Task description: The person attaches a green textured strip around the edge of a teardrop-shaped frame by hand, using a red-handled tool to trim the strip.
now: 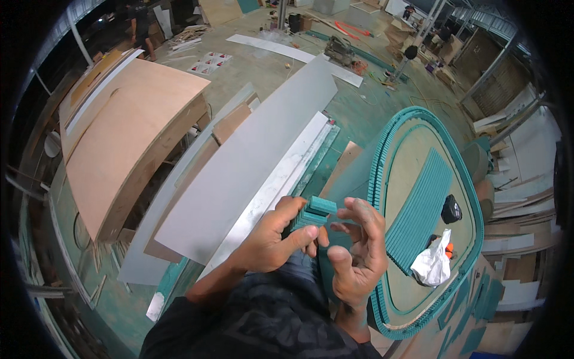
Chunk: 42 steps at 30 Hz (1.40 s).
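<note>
My left hand (pixel 272 239) is closed round a small stack of teal ribbed strips (pixel 312 219), fingers behind and thumb in front. Just to the right, my right hand (pixel 360 251) is raised with its fingers curled and apart, palm toward the stack, with nothing visible in it. Beside it stands a rounded panel (pixel 412 139) edged all round with teal ribbed strips. On that panel lies a long row of teal strips (pixel 420 209) side by side. A crumpled white wrapper (pixel 433 263) with something orange under it and a small black bundle (pixel 451 209) rest there too.
To my left lean large white boards (pixel 257 155), and beyond them stands a curved plywood piece (pixel 131 107). A long white strip (pixel 281 49) and an air-compressor-like machine (pixel 341 51) are on the floor ahead. One person (pixel 140 27) stands far left; others are far right.
</note>
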Each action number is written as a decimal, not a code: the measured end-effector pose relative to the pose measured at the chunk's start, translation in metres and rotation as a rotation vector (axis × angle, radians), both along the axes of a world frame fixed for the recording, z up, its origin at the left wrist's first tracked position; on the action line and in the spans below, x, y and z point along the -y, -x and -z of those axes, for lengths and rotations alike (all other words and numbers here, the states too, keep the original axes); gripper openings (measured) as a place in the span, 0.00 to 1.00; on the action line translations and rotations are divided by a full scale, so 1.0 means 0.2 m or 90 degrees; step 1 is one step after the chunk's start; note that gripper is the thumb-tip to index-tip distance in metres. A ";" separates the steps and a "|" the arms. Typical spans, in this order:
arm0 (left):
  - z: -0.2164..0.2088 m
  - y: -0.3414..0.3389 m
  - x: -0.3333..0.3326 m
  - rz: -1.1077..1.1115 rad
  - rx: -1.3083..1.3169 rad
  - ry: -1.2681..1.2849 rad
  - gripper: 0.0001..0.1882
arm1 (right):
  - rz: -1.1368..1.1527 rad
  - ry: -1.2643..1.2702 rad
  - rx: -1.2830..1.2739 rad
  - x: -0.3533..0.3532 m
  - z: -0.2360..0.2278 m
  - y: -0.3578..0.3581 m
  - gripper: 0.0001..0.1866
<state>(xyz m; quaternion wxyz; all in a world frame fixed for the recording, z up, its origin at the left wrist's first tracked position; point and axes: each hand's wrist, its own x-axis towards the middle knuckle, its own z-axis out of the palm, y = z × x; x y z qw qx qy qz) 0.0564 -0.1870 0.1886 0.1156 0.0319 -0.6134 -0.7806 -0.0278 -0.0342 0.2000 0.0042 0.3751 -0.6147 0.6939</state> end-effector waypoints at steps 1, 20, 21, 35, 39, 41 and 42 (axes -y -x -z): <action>0.02 0.00 -0.02 0.005 0.003 -0.005 0.16 | 0.008 -0.010 -0.018 0.00 -0.01 0.00 0.29; 0.12 0.07 -0.13 -0.110 -0.050 0.190 0.15 | 0.177 -0.100 -0.143 0.02 0.11 0.08 0.10; 0.12 0.07 -0.12 -0.111 -0.047 0.184 0.15 | 0.175 -0.106 -0.142 0.02 0.11 0.08 0.10; 0.20 -0.02 0.04 0.052 -0.007 -0.053 0.19 | 0.151 -0.053 0.040 0.19 0.12 -0.02 0.11; 0.23 -0.02 0.03 0.074 0.035 0.029 0.18 | 0.178 -0.083 0.136 0.13 0.15 0.03 0.16; 0.23 -0.02 0.04 0.048 0.009 0.030 0.17 | 0.162 -0.034 0.098 0.10 0.07 0.05 0.19; 0.25 0.00 0.04 0.059 -0.010 0.049 0.17 | 0.164 -0.025 0.080 0.07 0.05 0.06 0.19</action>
